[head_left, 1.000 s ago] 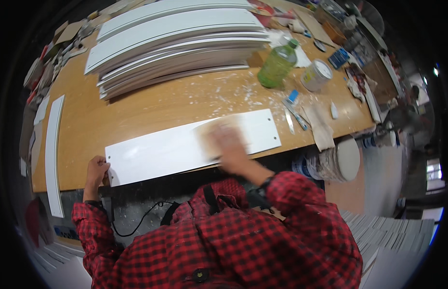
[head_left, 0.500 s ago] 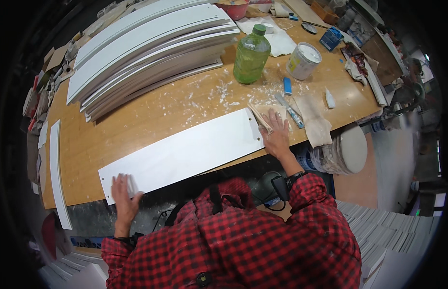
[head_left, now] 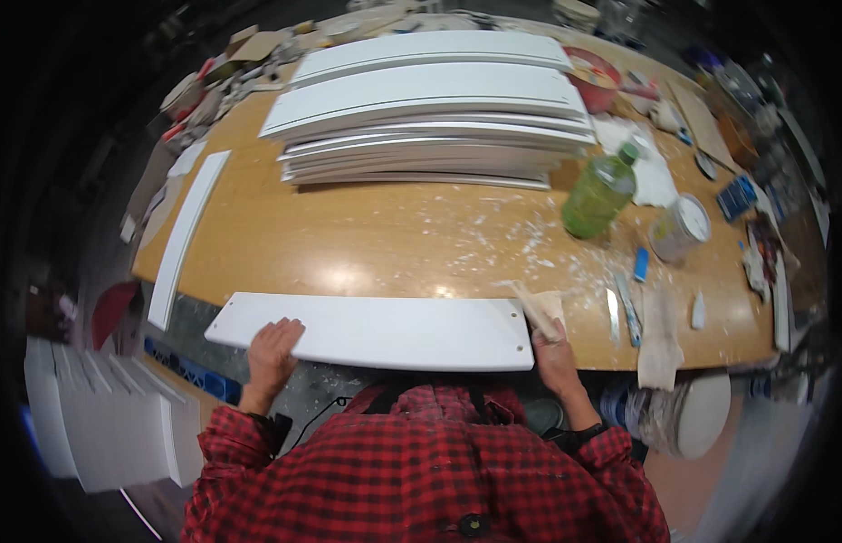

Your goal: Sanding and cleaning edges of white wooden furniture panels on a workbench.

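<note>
A long white board [head_left: 403, 330] lies along the table's near edge, with small holes at its ends. My left hand [head_left: 274, 351] rests on the left part of the board, its fingers stretched out and holding nothing. At the right end, my right hand [head_left: 555, 362] grips a folded beige cloth [head_left: 535, 312] against the board's edge; some of its fingers are hidden by the cloth. To the right of that hand lie a putty knife [head_left: 629, 312], a second flat blade [head_left: 613, 315] and another beige cloth strip [head_left: 658, 339] hanging over the edge.
A tall stack of white boards [head_left: 421, 95] stands at the back of the wooden table [head_left: 367, 235]. Toward the right are a green bottle [head_left: 599, 197], a white tub [head_left: 679, 228], a blue block [head_left: 640, 264] and a small white bottle [head_left: 698, 310]. A narrow white strip [head_left: 187, 240] lies at left.
The view has turned left, so the table appears shifted right. My left hand has moved inward from the board's left end. My right hand's fingers have gone from flat on the cloth to gripping it.
</note>
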A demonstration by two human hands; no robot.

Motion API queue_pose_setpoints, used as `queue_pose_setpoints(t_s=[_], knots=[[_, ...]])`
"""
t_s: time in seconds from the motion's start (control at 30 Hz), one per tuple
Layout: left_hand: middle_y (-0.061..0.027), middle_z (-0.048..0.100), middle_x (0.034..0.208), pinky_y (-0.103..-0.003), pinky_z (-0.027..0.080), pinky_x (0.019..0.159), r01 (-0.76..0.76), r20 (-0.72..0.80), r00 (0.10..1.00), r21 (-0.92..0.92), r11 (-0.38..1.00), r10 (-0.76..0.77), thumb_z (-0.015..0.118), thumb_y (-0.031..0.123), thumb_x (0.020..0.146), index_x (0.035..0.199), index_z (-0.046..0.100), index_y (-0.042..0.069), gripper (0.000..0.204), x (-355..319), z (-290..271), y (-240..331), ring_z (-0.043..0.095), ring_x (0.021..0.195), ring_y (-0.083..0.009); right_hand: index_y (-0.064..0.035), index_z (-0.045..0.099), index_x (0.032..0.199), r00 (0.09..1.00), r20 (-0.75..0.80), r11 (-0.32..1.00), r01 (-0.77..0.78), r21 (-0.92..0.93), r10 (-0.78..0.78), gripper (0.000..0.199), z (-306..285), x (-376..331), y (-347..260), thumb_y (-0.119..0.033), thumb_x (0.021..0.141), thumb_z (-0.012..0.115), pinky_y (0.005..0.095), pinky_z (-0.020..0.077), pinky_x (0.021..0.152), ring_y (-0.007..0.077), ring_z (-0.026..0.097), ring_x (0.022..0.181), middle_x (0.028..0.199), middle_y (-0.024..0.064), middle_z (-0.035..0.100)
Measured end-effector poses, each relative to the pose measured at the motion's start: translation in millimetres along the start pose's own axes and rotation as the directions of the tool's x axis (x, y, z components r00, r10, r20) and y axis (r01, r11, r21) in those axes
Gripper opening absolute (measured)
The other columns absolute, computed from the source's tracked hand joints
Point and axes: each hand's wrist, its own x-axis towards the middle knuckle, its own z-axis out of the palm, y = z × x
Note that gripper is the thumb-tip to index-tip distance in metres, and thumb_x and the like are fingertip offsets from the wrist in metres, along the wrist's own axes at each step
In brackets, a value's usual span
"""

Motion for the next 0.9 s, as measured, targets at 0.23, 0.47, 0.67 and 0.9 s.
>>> queue_pose_setpoints(t_s=[0.23, 0.47, 0.67, 0.9], knots=[[-0.0103, 0.061, 0.071, -0.029, 0.047, 0.060, 0.473, -0.327, 0.802, -0.164, 0.866, -0.500, 0.070, 0.010, 0.071, 0.083, 0.062, 0.004, 0.015, -43, -68, -43, 0.061, 0.066, -0.0228, -0.0017, 0.052, 0.119, 0.997, -0.072, 0.992, -0.026, 0.126, 0.035, 0.037, 29, 48, -29, -0.027, 0.092, 0.048, 0.0329, 0.0443, 0.069, 0.0182, 0.054, 0.075, 0.082, 0.0092, 0.059], [0.0037, 0.057, 0.071, -0.022, 0.041, 0.063, 0.634, -0.395, 0.137, -0.670, 0.387, -0.908, 0.061, 0.021, 0.086, 0.080, 0.060, 0.000, 0.022, -110, -102, -127, 0.050, 0.070, -0.0051, -0.0057, 0.049, 0.121, 0.921, 0.175, 0.886, 0.385, -0.260, -0.349, 0.044, 99, 71, -60, -0.003, 0.078, 0.051, 0.0433, 0.0354, 0.094, 0.0387, 0.048, 0.104, 0.115, 0.0183, 0.054], [-0.0049, 0.061, 0.088, -0.028, 0.048, 0.073, -0.023, -0.390, 0.112, -0.921, 0.390, -0.914, 0.056, 0.021, 0.090, 0.096, 0.057, 0.001, 0.020, -79, -139, -251, 0.058, 0.077, -0.0142, -0.0032, 0.051, 0.115, 0.861, 0.191, 0.783, 0.509, -0.359, -0.472, 0.043, 157, 99, -90, 0.003, 0.073, 0.046, 0.0443, 0.0320, 0.098, 0.0366, 0.046, 0.111, 0.118, 0.0198, 0.053], [-0.0084, 0.055, 0.103, -0.032, 0.051, 0.083, -0.434, 0.015, 0.202, -0.895, -0.103, -0.979, 0.064, 0.014, 0.084, 0.110, 0.053, -0.001, 0.032, -26, -43, -378, 0.056, 0.095, -0.0217, -0.0061, 0.053, 0.113, 0.887, 0.148, 0.687, 0.435, -0.582, -0.437, 0.045, 188, 93, -107, -0.003, 0.068, 0.049, 0.0456, 0.0218, 0.106, 0.0331, 0.042, 0.119, 0.124, 0.0150, 0.050]])
